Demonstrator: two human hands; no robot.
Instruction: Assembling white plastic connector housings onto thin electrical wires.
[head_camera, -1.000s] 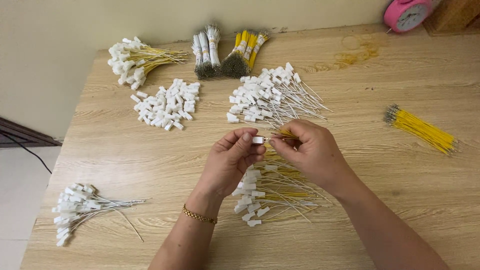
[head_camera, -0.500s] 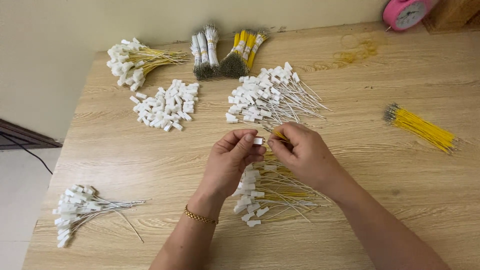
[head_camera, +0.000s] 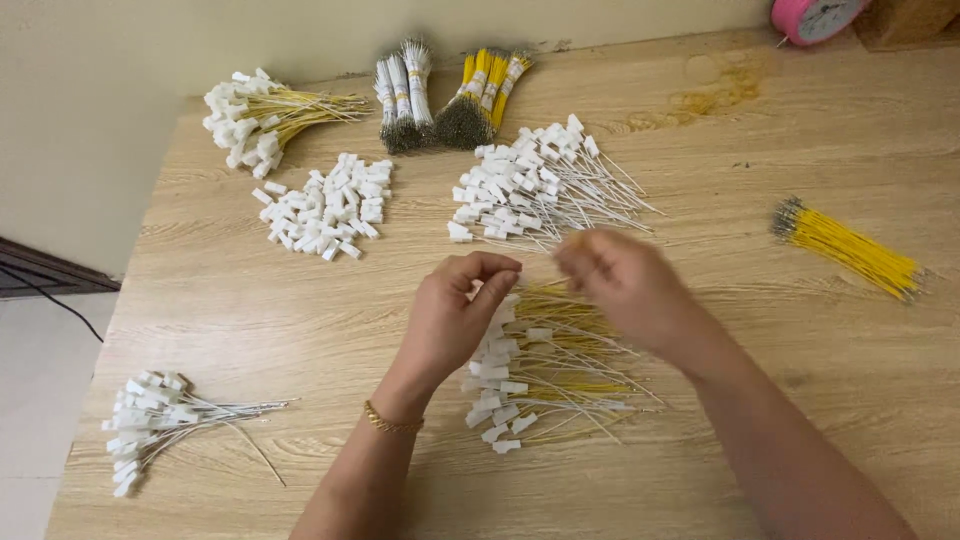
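Both hands (head_camera: 530, 295) hover above the wired white connectors (head_camera: 535, 375).

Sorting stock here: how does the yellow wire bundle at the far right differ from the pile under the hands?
The yellow wire bundle is tight, all yellow and bare of connectors. The pile under the hands is fanned out, mixes yellow and pale wires, and carries white connectors. Both lie on the wooden table.

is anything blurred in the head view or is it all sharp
Head view: the right hand is smeared by motion blur, fingers indistinct; the left hand is only slightly soft; the white connector pile and yellow wire bundle are sharp; light is soft and even, with no glare on the wooden table.
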